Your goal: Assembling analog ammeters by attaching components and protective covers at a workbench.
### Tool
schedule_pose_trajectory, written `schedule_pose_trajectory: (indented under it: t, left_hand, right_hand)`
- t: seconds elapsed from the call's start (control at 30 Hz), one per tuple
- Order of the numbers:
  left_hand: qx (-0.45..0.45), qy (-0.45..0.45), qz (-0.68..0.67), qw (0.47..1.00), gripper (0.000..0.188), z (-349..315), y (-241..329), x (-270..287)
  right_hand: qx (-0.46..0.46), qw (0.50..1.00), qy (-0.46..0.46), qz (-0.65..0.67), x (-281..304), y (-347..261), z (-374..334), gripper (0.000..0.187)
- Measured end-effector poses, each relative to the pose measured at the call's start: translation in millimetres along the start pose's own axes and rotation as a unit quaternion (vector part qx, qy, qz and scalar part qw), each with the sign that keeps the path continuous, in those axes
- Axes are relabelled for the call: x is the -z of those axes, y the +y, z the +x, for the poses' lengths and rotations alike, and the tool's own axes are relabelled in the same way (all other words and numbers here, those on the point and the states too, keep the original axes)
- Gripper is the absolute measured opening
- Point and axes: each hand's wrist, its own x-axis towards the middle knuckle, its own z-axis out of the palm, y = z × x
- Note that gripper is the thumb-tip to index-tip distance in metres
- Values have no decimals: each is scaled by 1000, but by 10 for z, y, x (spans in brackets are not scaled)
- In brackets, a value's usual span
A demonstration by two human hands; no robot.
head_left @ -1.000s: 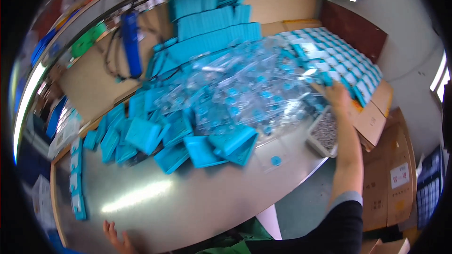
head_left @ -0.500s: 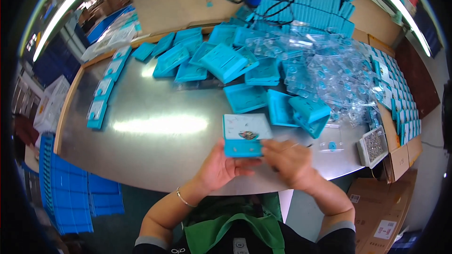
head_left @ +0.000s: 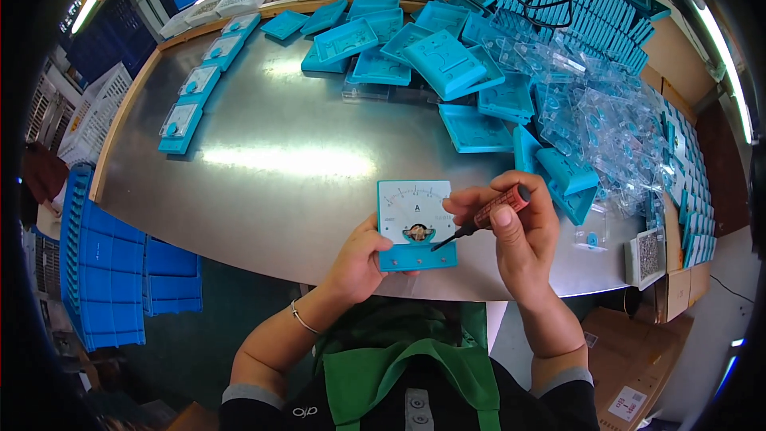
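My left hand [head_left: 357, 262] is closed around the left and lower edge of a dial meter [head_left: 399, 222]. The meter has a teal case, a white scale face and a round opening showing copper-coloured parts; its face is turned up toward me. In my right hand [head_left: 525, 249] is a screwdriver [head_left: 501, 206] with a red handle and a dark shaft. Its shaft slants down to the left, and the tip lies over the meter just below the white face. Whether the tip touches the meter I cannot tell.
Teal cases [head_left: 447, 64] lie scattered at the back, beside a heap of clear plastic covers [head_left: 598, 124]. Several meters [head_left: 182, 121] stand in a row on the left. A white tray of small metal parts [head_left: 645, 259] sits at the right edge, near a cardboard box [head_left: 638, 367].
My right hand, blurred at the meter's lower right before, has turned palm-up with the screwdriver now plainly visible. The meter's face shows more squarely. The whole view has shifted.
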Motion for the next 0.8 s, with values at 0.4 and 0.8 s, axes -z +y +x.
schedule_pose_trajectory:
  t: [0.4,0.8]
  left_hand:
    - [31,53,15,998,39,-60,-145,-132]
    - [35,79,63,994,38,-63,-221,-218]
  right_hand:
    - [46,996,65,-30,-57,105,-178,33]
    - [54,997,40,37,31,161,-282,25]
